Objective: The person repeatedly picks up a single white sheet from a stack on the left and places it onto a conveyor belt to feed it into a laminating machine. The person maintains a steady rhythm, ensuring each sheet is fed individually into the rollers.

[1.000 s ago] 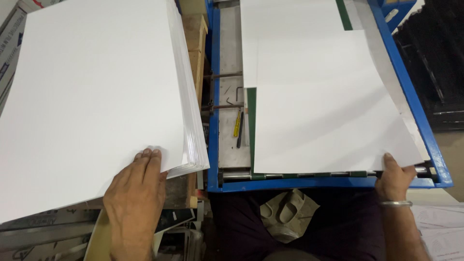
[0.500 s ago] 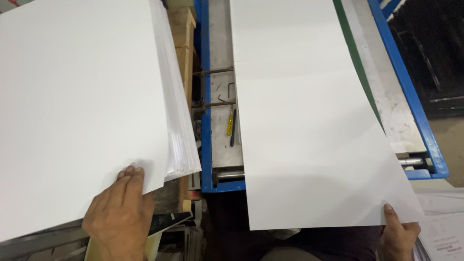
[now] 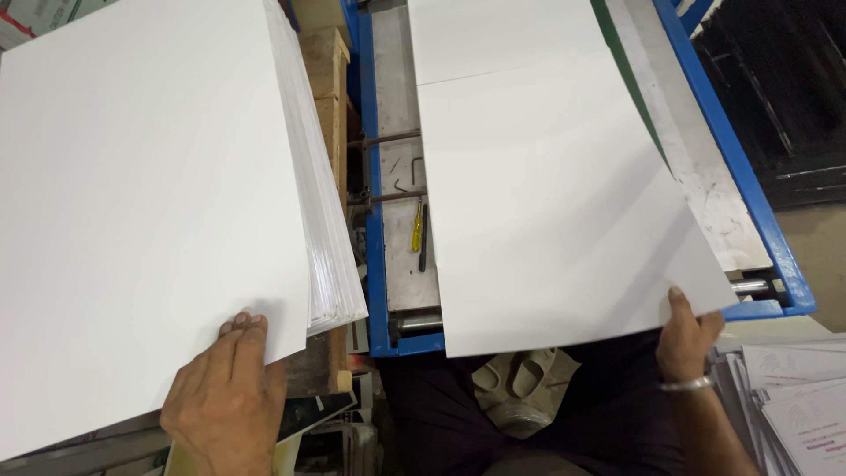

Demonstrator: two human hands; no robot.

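On blue feeder bed [image 3: 374, 291], our right hand [image 3: 686, 339] pinched large white sheet [image 3: 546, 211] by near corner; light, floppy. Left hand [image 3: 225, 397], fingers together, pressed paper stack [image 3: 150, 203] beside bed.

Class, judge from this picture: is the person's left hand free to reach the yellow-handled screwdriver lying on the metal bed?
Probably not straight away. The left hand rests on the corner of the paper stack, and the stack's fanned edge and the blue frame lie between it and the screwdriver.

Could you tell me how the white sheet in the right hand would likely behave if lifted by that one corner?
The white sheet would probably flop: it is large, thin and already bows. The right hand pinches only its near corner. It likely slides easily off the blue-framed machine bed.
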